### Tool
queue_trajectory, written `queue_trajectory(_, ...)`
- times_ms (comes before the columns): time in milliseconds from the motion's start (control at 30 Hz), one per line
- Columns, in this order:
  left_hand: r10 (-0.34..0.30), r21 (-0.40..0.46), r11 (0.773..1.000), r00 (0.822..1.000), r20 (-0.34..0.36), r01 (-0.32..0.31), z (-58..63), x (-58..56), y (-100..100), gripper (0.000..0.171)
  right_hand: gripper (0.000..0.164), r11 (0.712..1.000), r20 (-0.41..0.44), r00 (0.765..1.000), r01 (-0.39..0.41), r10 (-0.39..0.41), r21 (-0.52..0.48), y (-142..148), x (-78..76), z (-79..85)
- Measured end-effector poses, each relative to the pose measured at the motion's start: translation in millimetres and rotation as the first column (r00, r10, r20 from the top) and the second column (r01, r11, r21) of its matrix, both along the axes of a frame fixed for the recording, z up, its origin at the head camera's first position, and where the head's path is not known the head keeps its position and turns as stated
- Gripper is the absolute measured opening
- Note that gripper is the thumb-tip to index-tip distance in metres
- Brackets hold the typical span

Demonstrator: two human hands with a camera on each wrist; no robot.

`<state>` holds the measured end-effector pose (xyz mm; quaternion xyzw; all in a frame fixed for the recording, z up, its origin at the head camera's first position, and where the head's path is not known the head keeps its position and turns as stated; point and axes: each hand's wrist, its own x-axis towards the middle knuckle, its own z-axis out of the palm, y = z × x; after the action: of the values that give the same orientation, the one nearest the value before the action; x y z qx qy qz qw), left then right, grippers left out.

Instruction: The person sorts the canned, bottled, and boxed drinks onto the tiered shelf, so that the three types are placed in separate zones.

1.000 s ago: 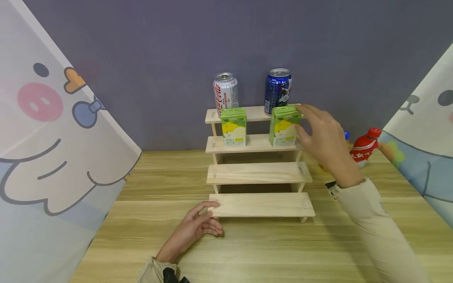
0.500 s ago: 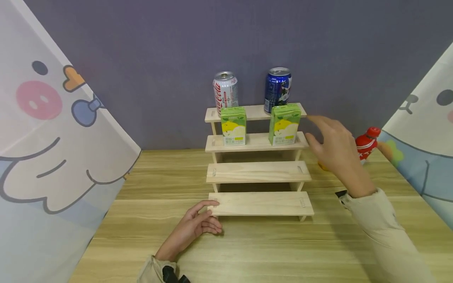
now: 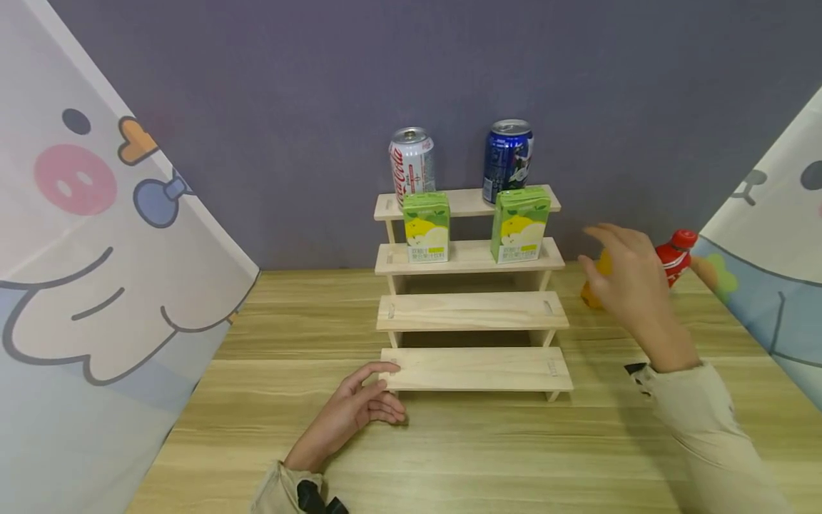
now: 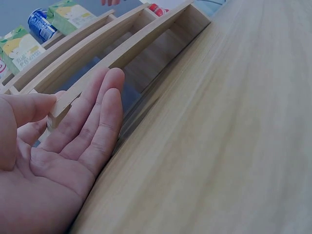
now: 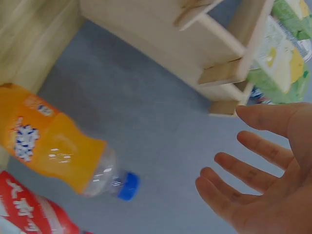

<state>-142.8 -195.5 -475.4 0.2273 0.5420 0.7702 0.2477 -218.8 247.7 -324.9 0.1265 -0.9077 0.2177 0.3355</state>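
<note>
A stepped wooden display rack (image 3: 475, 370) stands on the table. My left hand (image 3: 353, 410) holds the left end of its lowest step; in the left wrist view the thumb (image 4: 36, 107) touches the board's corner, other fingers beneath. Two green juice boxes (image 3: 427, 228) (image 3: 521, 227) stand upright on the second step from the top. My right hand (image 3: 632, 285) is in the air right of the rack, fingers spread and holding nothing. Nearest to it is an orange drink bottle (image 5: 53, 141) with a blue cap, partly hidden by the hand in the head view.
On the top step stand a white Coca-Cola can (image 3: 412, 168) and a blue can (image 3: 507, 160). A red-labelled bottle (image 3: 676, 255) stands beside the orange one. A grey backdrop (image 3: 308, 143) and printed side panels (image 3: 96, 250) border the wooden table (image 3: 289, 321).
The right hand has let go of the right juice box and moved right and slightly down toward the bottles. The left hand has stayed on the lowest step.
</note>
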Motion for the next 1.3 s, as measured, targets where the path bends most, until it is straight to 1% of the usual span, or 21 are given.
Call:
queue_trajectory(100, -0.002, -0.017, 1.0, 1.0, 0.016, 0.002, -0.2, -0.4, -0.2, 0.039, 0.042, 0.999, -0.014, 1.0, 0.002, -0.002, -0.042, 8.9, -4.8, -9.1)
queue_trajectory(233, -0.004, -0.01, 1.0, 1.0, 0.014, 0.004, -0.2, -1.1, -0.2, 0.039, 0.046, 0.997, -0.027, 1.0, 0.008, -0.01, -0.081, 19.2, -11.3, -20.1)
queue_trajectory(400, 0.005, 0.008, 1.0, 1.0, 0.006, -0.005, 0.7, -1.9, 1.4, 0.038, 0.051, 0.989, -0.004, 0.999, 0.052, -0.053, -0.14, 32.3, -17.2, -29.1)
queue_trajectory(500, 0.005, 0.012, 1.0, 1.0, -0.001, -0.005, 1.3, -2.1, 1.9, 0.038, 0.054, 0.979, 0.035, 0.997, 0.079, -0.074, -0.189, 40.7, -19.4, -34.9)
queue_trajectory(633, 0.004, 0.013, 1.0, 1.0, -0.007, -0.003, 1.1, -2.6, 1.1, 0.038, 0.058, 0.968, 0.101, 0.992, 0.103, -0.081, -0.228, 50.5, -22.8, -42.9)
queue_trajectory(833, 0.009, 0.017, 1.0, 1.0, -0.001, -0.009, 0.4, -1.5, -0.1, 0.038, 0.064, 0.968, 0.198, 0.977, 0.123, -0.079, -0.22, 59.0, -31.0, -57.4)
queue_trajectory(1000, 0.013, 0.017, 1.0, 1.0, 0.006, -0.014, 1.4, -0.3, -0.2, 0.038, 0.077, 0.965, 0.251, 0.964, 0.141, -0.083, -0.223, 58.9, -35.0, -69.4)
queue_trajectory(1100, 0.01, 0.019, 1.0, 1.0, 0.012, -0.01, 1.3, 0.3, -0.2, 0.038, 0.082, 0.96, 0.246, 0.966, 0.144, -0.083, -0.241, 58.3, -37.0, -76.9)
queue_trajectory(1300, 0.007, 0.023, 1.0, 1.0, 0.009, -0.007, 2.0, -0.1, 0.2, 0.039, 0.08, 0.949, 0.174, 0.981, 0.138, -0.09, -0.285, 57.0, -39.4, -85.2)
